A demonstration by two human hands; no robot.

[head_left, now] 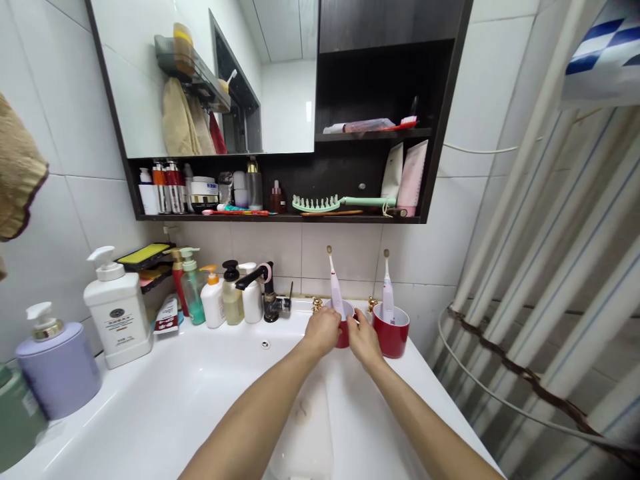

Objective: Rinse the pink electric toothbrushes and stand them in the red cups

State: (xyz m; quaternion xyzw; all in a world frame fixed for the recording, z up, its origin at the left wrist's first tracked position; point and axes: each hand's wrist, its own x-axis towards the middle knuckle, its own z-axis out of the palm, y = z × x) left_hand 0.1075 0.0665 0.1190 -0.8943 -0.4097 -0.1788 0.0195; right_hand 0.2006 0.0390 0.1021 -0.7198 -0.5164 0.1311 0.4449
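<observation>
A red cup [343, 339] with a white inside stands on the sink's right ledge, an electric toothbrush [335, 287] upright in it. My left hand [323, 329] closes on the cup's left side. From the right, my right hand [365, 339] holds the same cup, thumb and fingers against its wall; some fingertips are hidden behind it. Just right of that hand is a second red cup [391, 339], apart from the first and holding another electric toothbrush [387, 290]. Small gold figures [317, 305] sit behind the cups.
A black faucet [270, 297] rises behind the white sink basin [200, 393]. Several pump bottles [214, 300] line the left ledge. Overhead, a dark mirror cabinet [280, 217] holds a green hairbrush [320, 203], tubes and bottles. White pipes [530, 280] run along the right wall.
</observation>
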